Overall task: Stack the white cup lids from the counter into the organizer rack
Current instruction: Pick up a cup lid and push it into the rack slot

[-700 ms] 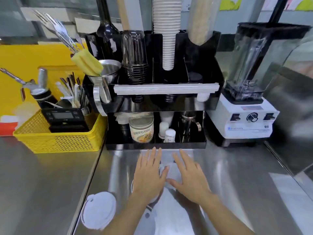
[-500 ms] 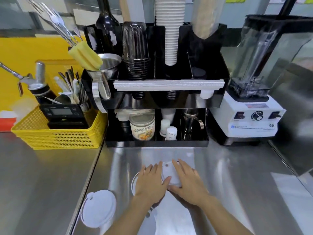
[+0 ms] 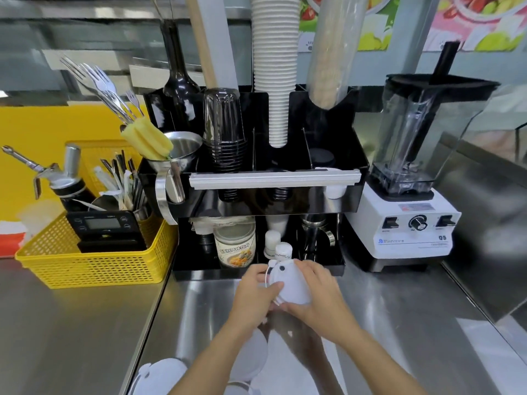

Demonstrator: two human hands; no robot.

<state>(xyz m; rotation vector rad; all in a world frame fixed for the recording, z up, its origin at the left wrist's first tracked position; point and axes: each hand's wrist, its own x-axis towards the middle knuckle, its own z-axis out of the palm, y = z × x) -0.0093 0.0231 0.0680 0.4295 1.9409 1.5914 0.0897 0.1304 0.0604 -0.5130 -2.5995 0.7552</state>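
Observation:
A small stack of white cup lids [image 3: 289, 286] is raised off the steel counter [image 3: 399, 323], tilted, just in front of the black organizer rack [image 3: 336, 201]. My left hand [image 3: 252, 295] grips its left edge and my right hand [image 3: 319, 292] cups it from the right and below. More white lids lie on the counter: one [image 3: 159, 376] at the bottom left and another [image 3: 252, 357] partly hidden under my left forearm. The rack's upper slots hold dark cups, a tall stack of white cups and a sleeve of cups.
A yellow basket [image 3: 94, 266] with a scale and tools stands left of the rack. A white blender [image 3: 410, 223] stands to its right. A jar [image 3: 235, 243] and small white bottles [image 3: 282, 250] fill the rack's lower shelf. A steel ledge runs along the right.
My hands were flat on the lids on the counter; they have closed around the lids and lifted them up toward the rack's front.

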